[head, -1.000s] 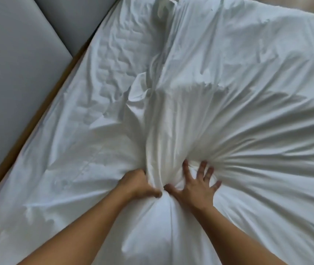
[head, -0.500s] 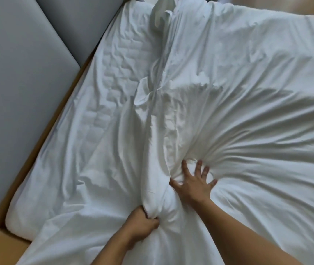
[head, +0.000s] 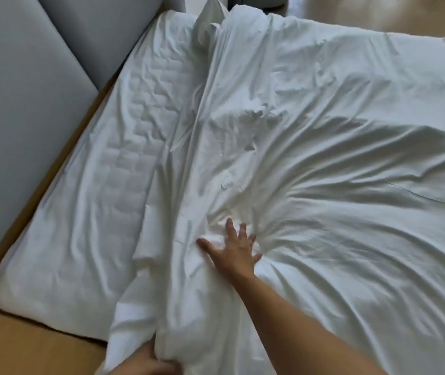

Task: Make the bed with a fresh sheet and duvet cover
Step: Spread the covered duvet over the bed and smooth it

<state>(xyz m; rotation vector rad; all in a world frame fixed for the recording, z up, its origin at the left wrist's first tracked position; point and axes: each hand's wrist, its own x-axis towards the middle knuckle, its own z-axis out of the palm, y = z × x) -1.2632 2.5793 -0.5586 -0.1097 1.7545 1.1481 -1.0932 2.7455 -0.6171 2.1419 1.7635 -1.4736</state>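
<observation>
The sheet [head: 324,131], white and heavily creased, covers the centre and right of the frame and reaches the far edge of the bed at the top. Its left margin is gathered into a long ridge [head: 188,147] that runs from top centre down to the bottom edge. The right hand [head: 233,251] lies flat on the sheet just below centre, with the fingers [head: 229,226] spread wide and straight. Creases fan out from under the palm toward the right. In my judgement this hand pins the cloth so it cannot slide while the other end is drawn. The left hand [head: 145,359], at the bottom edge, is blurred and partly cut off. It appears to grip the lower end of the gathered ridge, fingers closed on the cloth, though the individual fingers cannot be made out. The line of the ridge suggests a pull toward the near side, probably to bring slack across. Left of the ridge the mattress [head: 123,136] shows a quilted surface under a thin white layer, and the loose sheet does not yet cover it. Grey headboard panels [head: 20,104] fill the upper left, and the wooden bed frame [head: 12,336] shows at lower left. Wooden floor [head: 378,14] is visible at upper right. The spreading step appears partly complete, and no duvet can be identified.
</observation>
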